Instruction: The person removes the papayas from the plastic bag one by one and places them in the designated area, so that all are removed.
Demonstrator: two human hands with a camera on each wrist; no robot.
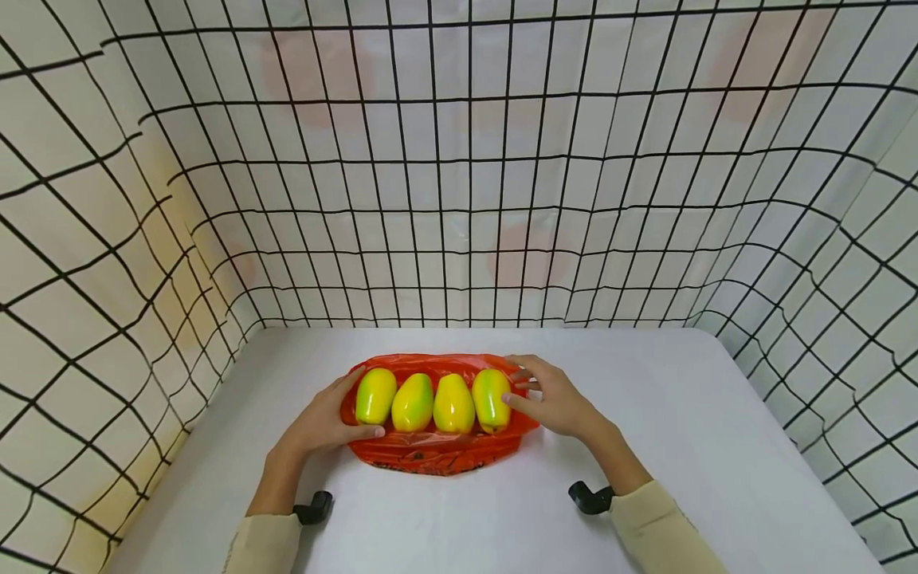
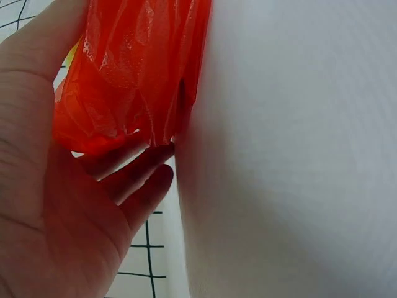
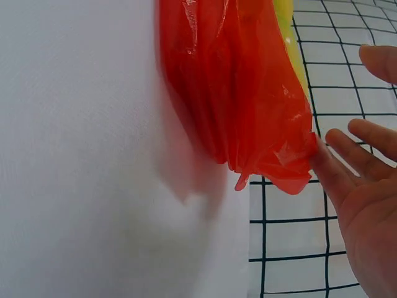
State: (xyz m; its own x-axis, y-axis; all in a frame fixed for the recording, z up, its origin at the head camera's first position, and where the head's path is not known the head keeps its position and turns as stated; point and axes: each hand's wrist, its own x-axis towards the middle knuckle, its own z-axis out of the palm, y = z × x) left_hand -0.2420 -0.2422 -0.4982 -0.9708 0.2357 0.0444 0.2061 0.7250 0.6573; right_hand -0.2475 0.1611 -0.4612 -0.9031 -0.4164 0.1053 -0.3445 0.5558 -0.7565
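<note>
Several glossy yellow-green mangoes (image 1: 453, 405) lie side by side in a row on a red plastic bag (image 1: 441, 461), whose sides rise around them. My left hand (image 1: 333, 418) cups the bag's left end, thumb along the front edge and fingers behind. In the left wrist view its fingers (image 2: 149, 192) are loosely extended against the crinkled bag (image 2: 136, 74). At the right end, my right hand (image 1: 555, 399) has its fingers spread, the thumb by the last mango. A finger of it touches the bag's edge (image 3: 294, 152) in the right wrist view.
The bag rests on a white table (image 1: 445, 526). Behind and along both sides stands a black wire grid (image 1: 469, 211) against white sheeting. A black wrist device (image 1: 313, 508) sits on the left wrist, and another black device (image 1: 590, 498) on the right.
</note>
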